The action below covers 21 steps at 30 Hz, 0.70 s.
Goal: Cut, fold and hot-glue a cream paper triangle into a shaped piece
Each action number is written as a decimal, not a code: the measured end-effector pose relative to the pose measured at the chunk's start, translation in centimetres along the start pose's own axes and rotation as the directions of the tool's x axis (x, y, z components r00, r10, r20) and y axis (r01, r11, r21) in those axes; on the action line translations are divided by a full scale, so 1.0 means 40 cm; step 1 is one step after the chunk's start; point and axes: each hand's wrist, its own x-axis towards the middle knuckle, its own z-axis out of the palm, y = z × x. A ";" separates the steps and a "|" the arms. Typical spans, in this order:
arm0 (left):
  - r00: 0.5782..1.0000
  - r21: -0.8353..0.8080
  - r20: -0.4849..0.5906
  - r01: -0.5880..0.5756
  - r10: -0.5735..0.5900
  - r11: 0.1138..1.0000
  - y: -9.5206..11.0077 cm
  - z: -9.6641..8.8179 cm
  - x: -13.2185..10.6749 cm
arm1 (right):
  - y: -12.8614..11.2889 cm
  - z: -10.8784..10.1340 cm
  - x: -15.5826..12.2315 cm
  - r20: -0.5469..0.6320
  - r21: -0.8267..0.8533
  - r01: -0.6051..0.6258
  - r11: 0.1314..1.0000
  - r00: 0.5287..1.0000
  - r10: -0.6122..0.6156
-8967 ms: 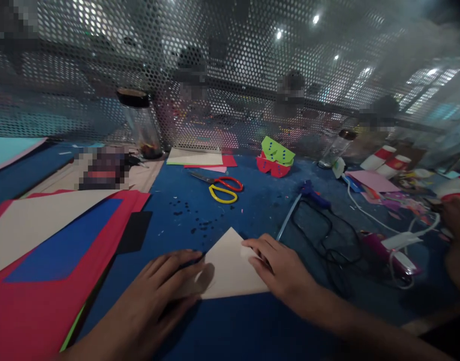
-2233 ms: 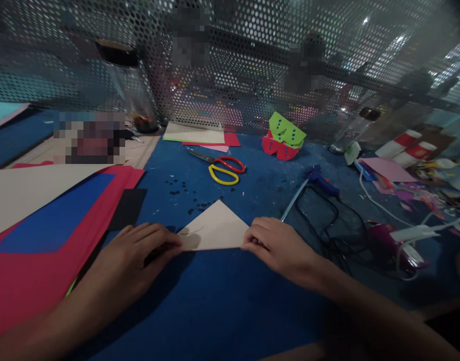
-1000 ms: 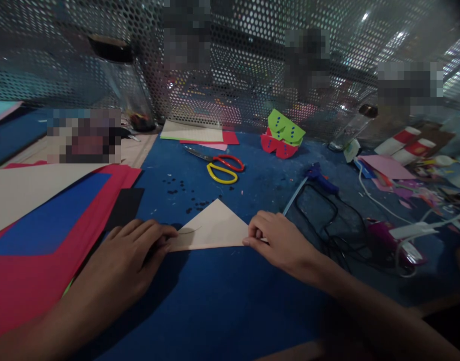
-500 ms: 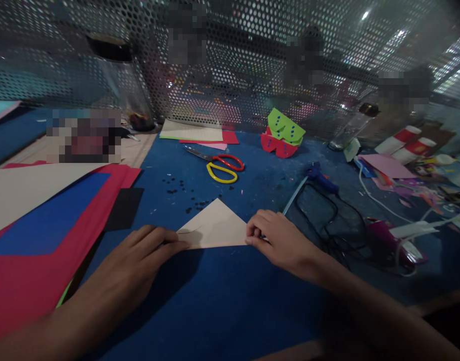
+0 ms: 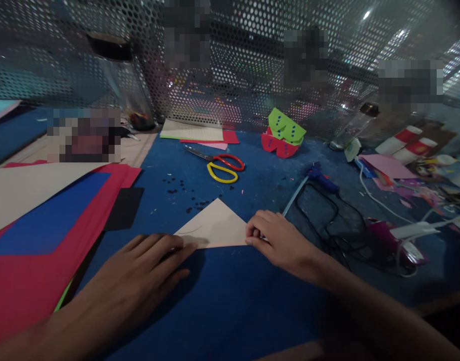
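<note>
A pale paper folded into a triangle (image 5: 215, 228) lies on the blue table top (image 5: 230, 301), its point facing away from me. My left hand (image 5: 140, 276) rests flat with fingers stretched out, the fingertips on the triangle's near left edge. My right hand (image 5: 278, 240) is curled, its fingers pinching the triangle's right corner against the table.
Red, blue, cream and black sheets (image 5: 45, 220) are stacked at the left. Yellow-and-red scissors (image 5: 220, 168) lie beyond the triangle, with a green and red paper craft (image 5: 282, 135) behind. A blue glue gun (image 5: 318, 178) with black cable, a purple tool (image 5: 395, 240) and paper cups (image 5: 406, 143) sit at the right. A perforated metal screen (image 5: 233, 65) closes the back.
My left hand slid rightward and nearer along the triangle's bottom edge, its fingers flattening. My right hand stayed on the right corner. Much earlier the paper lay larger and less folded.
</note>
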 end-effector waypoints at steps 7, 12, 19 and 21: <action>0.999 -0.080 -0.004 0.034 -0.034 0.996 0.013 0.006 -0.005 | -0.001 -0.001 0.000 -0.008 0.005 0.002 1.000 1.000 -0.002; 0.997 -0.114 0.059 0.059 -0.053 0.992 0.013 0.006 -0.007 | 0.004 0.002 0.000 -0.015 -0.001 0.015 1.000 1.000 -0.015; 0.997 -0.119 0.064 0.047 -0.040 0.992 0.017 0.003 -0.008 | -0.003 -0.001 -0.002 -0.012 0.001 0.007 1.000 1.000 -0.007; 0.997 -0.102 0.068 0.037 -0.031 0.994 0.016 0.006 -0.008 | -0.004 -0.002 -0.002 -0.014 0.004 0.012 1.000 1.000 -0.012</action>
